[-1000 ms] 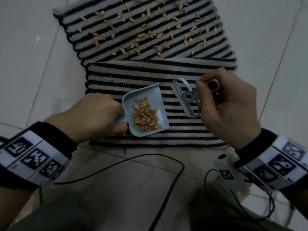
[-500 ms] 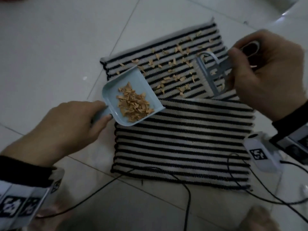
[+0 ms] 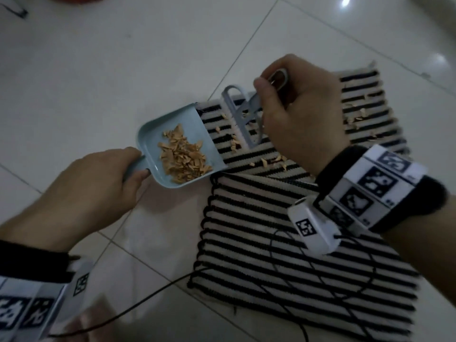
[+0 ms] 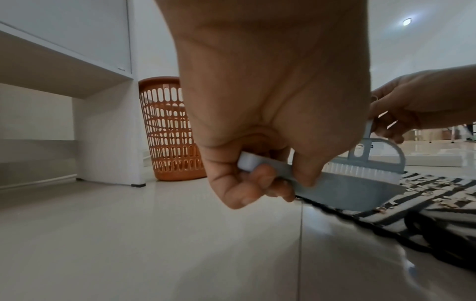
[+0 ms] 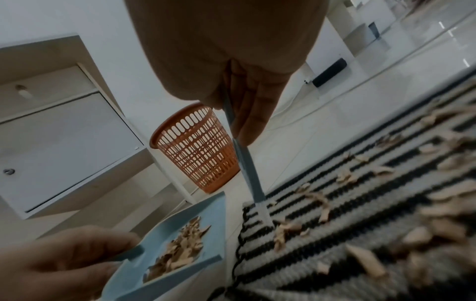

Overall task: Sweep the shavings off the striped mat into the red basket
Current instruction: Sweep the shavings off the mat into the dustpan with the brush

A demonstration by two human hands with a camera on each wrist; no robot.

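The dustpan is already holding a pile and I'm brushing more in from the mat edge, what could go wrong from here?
1. The dustpan sits at the striped mat edge; shavings pushed by the brush could slip under its lip onto the tile.
2. The left hand grips only the short handle; tilting may spill the pile.
3. The red basket stands apart by the cabinet, so carrying risks spills.

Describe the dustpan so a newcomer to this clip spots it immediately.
Start at the striped mat on the tiled floor. At its far left edge, the left hand holds the dustpan: pale blue plastic, the only thing carrying a heap of tan shavings.
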